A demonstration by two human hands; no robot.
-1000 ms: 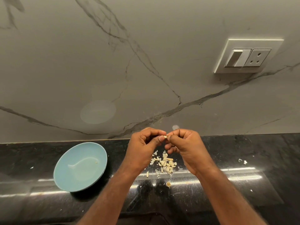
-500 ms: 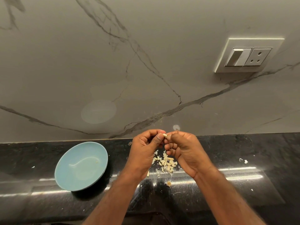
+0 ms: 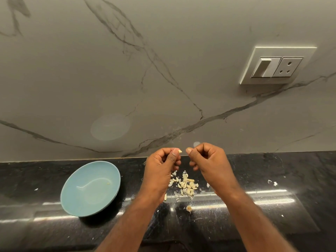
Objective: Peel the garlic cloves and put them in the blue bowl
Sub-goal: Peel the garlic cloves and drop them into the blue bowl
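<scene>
The garlic clove (image 3: 179,151) is sitting pinched between the thumb tip and forefinger of the left hand (image 3: 161,171), raised above the counter, its pale tip poking out to the right. It is looking bare of skin, but it is tiny in the view, so that is only a guess. The right hand (image 3: 211,165) is hovering just beside it, not touching it, with fingers curled in and the thumb tip against the forefinger. Whether it is pinching a scrap of peel cannot be told.

Below and between the hands a pile (image 3: 185,185) of cloves and skin flakes is lying on the black counter (image 3: 272,206); peeled and unpeeled pieces are not separable here. The blue bowl (image 3: 78,197) is standing on the counter well to the left of the left hand, holding only one pale speck (image 3: 108,183), possibly a clove.

Judged step: peeling of this one clove is finishing, with the drop coming up. The task is looking early, with the bowl nearly bare and the pile waiting. The next move is calling for the left hand to carry the clove left over the bowl rim and release it low, so it is not bouncing out. The right hand would be shedding any skin and reaching into the pile for another clove. The marbled wall (image 3: 163,70) and switch plate (image 3: 276,67) are playing no part.
</scene>
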